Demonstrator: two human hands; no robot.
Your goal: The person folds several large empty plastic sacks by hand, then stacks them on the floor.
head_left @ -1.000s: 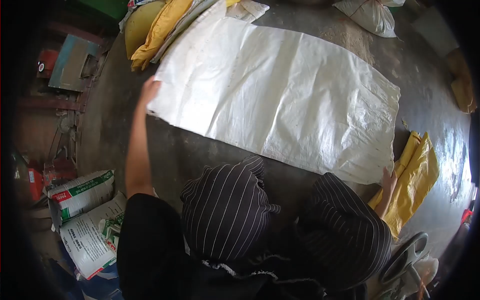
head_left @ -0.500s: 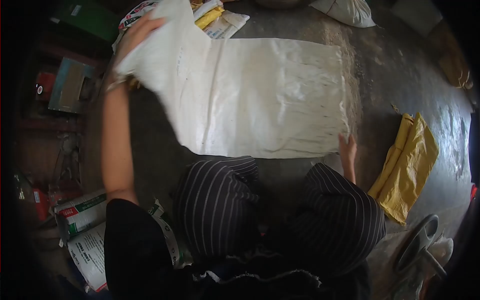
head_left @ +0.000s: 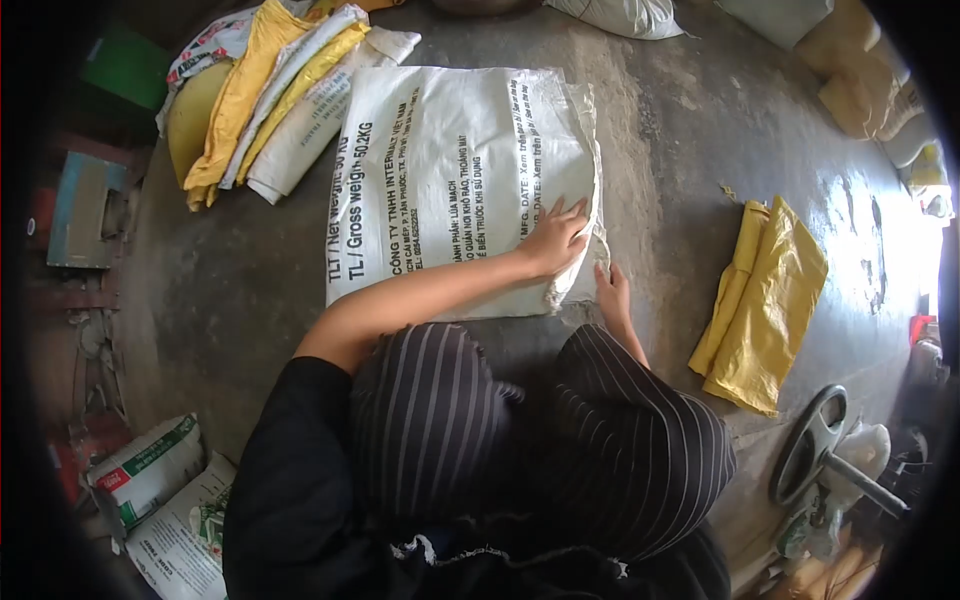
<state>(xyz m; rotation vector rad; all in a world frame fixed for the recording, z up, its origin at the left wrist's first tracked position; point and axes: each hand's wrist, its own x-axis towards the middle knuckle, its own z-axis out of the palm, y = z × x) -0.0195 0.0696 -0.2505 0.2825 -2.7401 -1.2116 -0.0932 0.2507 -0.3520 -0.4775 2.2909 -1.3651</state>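
Note:
A white woven sack (head_left: 440, 190) printed with black text lies folded over on the floor in front of my knees. My left hand (head_left: 553, 243) reaches across and lies on top of it near the right edge, fingers stretched out and slightly spread. Close by, my right hand (head_left: 614, 298) is at the near right corner, its fingertips pinching the edge of the lower layer. The underside of that grip is hidden. The sack's right edges lie nearly over one another, the upper layer slightly short of the lower near me.
Folded yellow and white sacks (head_left: 270, 100) lie in a pile at the back left. To the right is a folded yellow sack (head_left: 765, 300). A grey wheel-shaped object (head_left: 810, 440) stands at the lower right, and printed bags (head_left: 150, 470) are at the lower left.
My left hand has swung from the far left to the right, folding the sack over so its printed side shows. The right hand has stayed at the near right corner.

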